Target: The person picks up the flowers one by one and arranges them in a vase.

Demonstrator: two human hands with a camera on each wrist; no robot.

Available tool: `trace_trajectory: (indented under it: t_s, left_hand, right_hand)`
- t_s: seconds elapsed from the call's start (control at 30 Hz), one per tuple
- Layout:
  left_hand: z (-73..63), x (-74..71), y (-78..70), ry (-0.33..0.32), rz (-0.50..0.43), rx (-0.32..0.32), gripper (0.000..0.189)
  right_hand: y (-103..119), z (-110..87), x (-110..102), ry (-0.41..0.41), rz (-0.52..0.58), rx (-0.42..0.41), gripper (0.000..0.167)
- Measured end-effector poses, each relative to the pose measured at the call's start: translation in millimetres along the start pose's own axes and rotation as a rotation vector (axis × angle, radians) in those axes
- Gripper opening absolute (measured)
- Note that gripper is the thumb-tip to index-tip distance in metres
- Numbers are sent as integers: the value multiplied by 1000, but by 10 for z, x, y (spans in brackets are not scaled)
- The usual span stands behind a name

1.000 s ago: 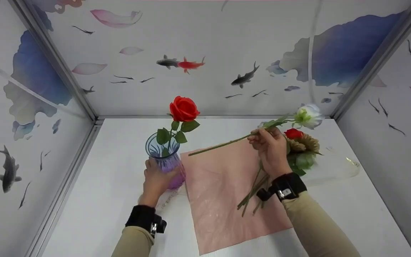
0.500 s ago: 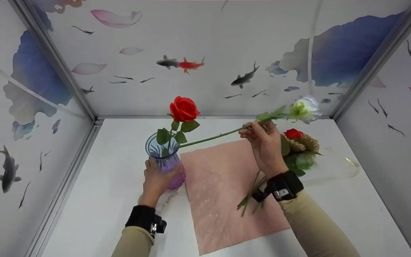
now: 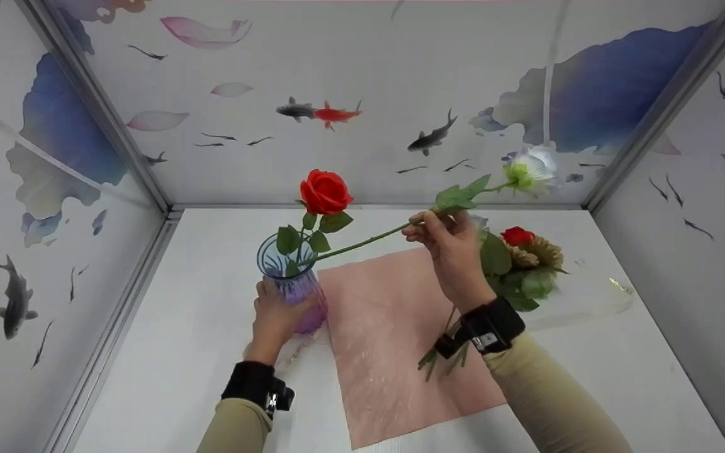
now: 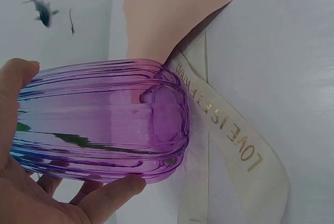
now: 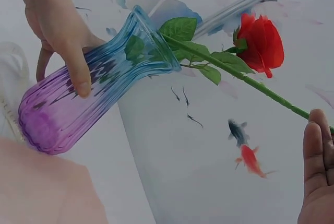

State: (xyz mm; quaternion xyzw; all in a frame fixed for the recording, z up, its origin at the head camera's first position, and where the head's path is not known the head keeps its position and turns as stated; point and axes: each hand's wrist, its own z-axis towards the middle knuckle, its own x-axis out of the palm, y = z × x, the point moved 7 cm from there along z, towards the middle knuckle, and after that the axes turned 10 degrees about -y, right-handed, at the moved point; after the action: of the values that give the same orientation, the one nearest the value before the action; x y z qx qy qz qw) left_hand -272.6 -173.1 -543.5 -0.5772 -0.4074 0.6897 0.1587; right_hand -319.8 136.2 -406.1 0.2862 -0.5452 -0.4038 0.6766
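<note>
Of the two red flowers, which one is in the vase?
The left red rose, rising from the vase that the left hand grips; the other red flower lies among the bunch at right.

L wrist view: long flat cream fabric ribbon (image 4: 263,179) w/ gold printed caps (image 4: 245,153), reads "LOVE IS", then a word starting w/ "E", rest foreshortened & blurry, can't read. Head view: same ribbon's lettering too small to make out.
</note>
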Motion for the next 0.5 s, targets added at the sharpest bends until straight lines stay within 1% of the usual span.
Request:
trace_trajectory:
  t_s: [0.23, 0.37, 0.5]
  left_hand:
    - [4, 2, 13, 14, -7, -33, 114]
    - [7, 5, 17, 16, -3, -38, 112]
    - [4, 6, 14, 24, -1, -52, 112]
  right_hand:
    - [-10, -32, 221, 52, -136, -34, 16]
    - [-14, -42, 342, 73, -193, -55, 15]
    - [-39, -46, 410, 83, -239, -63, 17]
